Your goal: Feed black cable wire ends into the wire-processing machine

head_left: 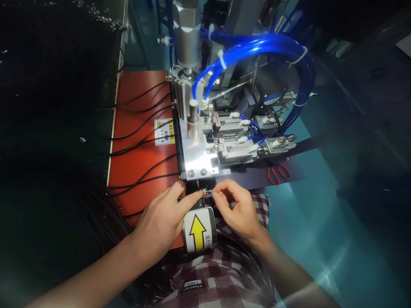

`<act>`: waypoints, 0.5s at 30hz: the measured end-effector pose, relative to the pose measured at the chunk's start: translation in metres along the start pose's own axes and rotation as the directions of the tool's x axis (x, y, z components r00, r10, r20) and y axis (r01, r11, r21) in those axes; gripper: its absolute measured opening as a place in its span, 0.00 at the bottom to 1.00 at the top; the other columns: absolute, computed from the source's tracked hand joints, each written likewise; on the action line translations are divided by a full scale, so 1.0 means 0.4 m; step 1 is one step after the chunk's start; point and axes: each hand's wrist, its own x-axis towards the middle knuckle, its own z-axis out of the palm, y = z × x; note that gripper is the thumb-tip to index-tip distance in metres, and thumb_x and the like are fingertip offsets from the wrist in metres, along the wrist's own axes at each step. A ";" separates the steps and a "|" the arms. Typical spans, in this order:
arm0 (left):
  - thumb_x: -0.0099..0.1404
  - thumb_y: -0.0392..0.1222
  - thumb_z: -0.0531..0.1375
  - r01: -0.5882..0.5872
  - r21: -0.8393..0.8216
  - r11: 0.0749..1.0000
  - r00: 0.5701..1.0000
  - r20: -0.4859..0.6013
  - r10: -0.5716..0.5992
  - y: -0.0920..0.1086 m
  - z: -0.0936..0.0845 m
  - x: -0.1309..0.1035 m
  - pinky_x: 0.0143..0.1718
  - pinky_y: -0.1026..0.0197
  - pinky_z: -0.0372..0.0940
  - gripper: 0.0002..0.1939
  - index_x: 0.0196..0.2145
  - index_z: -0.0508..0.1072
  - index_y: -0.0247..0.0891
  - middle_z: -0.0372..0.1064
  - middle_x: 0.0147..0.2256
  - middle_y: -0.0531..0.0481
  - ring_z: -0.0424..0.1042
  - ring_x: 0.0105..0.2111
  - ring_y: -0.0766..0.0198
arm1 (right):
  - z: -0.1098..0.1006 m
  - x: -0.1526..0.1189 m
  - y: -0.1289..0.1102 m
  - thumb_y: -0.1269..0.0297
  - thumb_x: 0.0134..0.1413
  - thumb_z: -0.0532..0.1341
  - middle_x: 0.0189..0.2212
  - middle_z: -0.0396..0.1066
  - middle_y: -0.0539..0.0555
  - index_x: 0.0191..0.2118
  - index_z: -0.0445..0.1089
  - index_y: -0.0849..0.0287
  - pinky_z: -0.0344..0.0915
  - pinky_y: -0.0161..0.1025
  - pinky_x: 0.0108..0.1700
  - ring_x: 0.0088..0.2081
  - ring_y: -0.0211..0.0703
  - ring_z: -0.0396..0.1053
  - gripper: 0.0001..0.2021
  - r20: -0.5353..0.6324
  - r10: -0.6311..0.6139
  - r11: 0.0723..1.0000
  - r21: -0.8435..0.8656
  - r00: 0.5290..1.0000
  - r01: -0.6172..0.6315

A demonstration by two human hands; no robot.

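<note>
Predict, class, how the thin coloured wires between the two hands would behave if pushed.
The wires would probably bend easily, being so thin. They should feel light, with so little material showing. They may splay rather than move together, since strands point different ways.

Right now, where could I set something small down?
The red panel is bare above the black cables; so is the silvery plate between its upright pin and bolts. The dark base looks free left of the red-handled scissors. It is crowded around the pneumatic cylinders, blue tubes, and thin wires between both hands.
</note>
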 end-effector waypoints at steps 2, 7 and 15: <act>0.62 0.27 0.50 0.002 -0.006 1.000 1.000 0.003 -0.002 -0.001 0.001 -0.001 0.27 0.60 0.67 0.20 0.49 0.70 0.35 0.63 0.33 0.44 0.67 0.30 0.59 | -0.001 0.002 0.000 0.69 0.55 0.56 0.25 0.63 0.49 0.31 0.65 0.59 0.58 0.35 0.29 0.25 0.36 0.59 0.04 -0.022 0.038 0.999 0.030 0.999 -0.037; 0.62 0.27 0.50 0.006 -0.008 1.000 1.000 0.011 -0.006 -0.002 0.000 0.001 0.27 0.60 0.67 0.20 0.49 0.71 0.35 0.63 0.33 0.44 0.67 0.30 0.59 | 0.000 0.011 -0.002 0.67 0.55 0.57 0.24 0.64 0.48 0.30 0.67 0.59 0.57 0.33 0.25 0.23 0.35 0.58 0.05 -0.025 0.124 0.988 0.100 0.992 -0.121; 0.61 0.26 0.49 0.003 -0.006 1.000 1.000 0.003 -0.003 0.003 -0.002 0.005 0.26 0.59 0.68 0.20 0.48 0.71 0.34 0.63 0.33 0.43 0.68 0.30 0.58 | -0.022 0.019 -0.021 0.70 0.55 0.57 0.26 0.67 0.50 0.31 0.68 0.59 0.60 0.35 0.30 0.27 0.38 0.62 0.04 0.033 -0.009 0.997 -0.071 0.999 0.011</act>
